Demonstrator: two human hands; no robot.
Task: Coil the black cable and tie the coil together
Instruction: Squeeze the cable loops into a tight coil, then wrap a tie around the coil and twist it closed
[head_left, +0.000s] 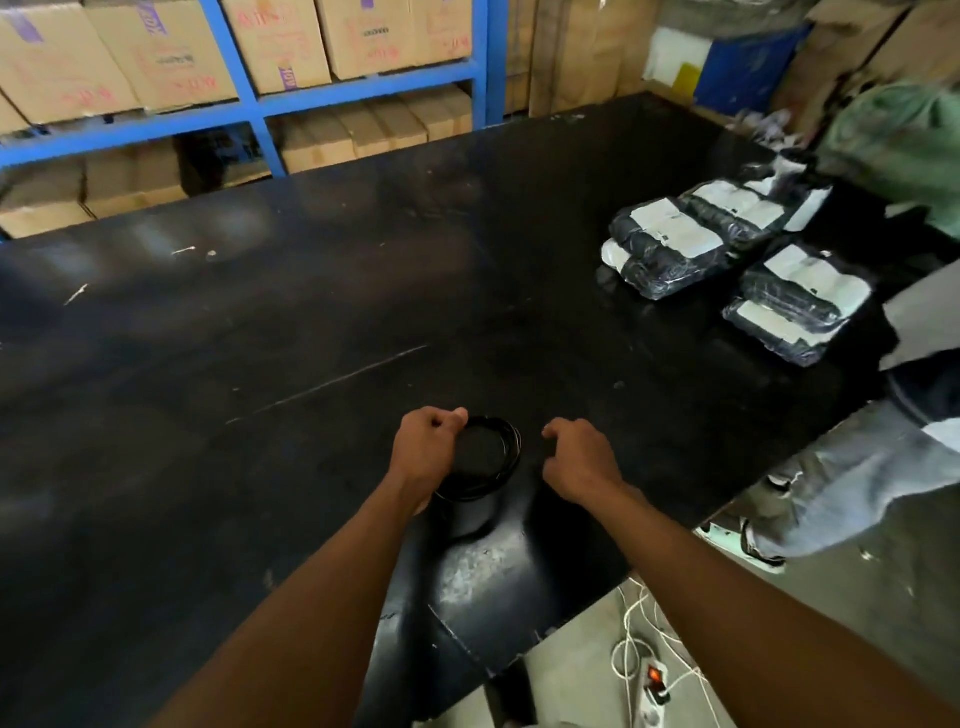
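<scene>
A wide black bench (311, 322) carries plastic-wrapped packages (737, 260) at its far right and, near its front edge, the coiled black cable (493, 457). The left hand (426, 447) is clamped on the coil's left rim, while the right hand (582, 457) hovers just beside it, fingers curled and holding nothing visible.

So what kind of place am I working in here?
Most likely a warehouse or packing room: blue shelving stacked with cardboard cartons, a big black worktable, and bagged bundles piled on its right side. The left hand holds the black cable coil.
</scene>
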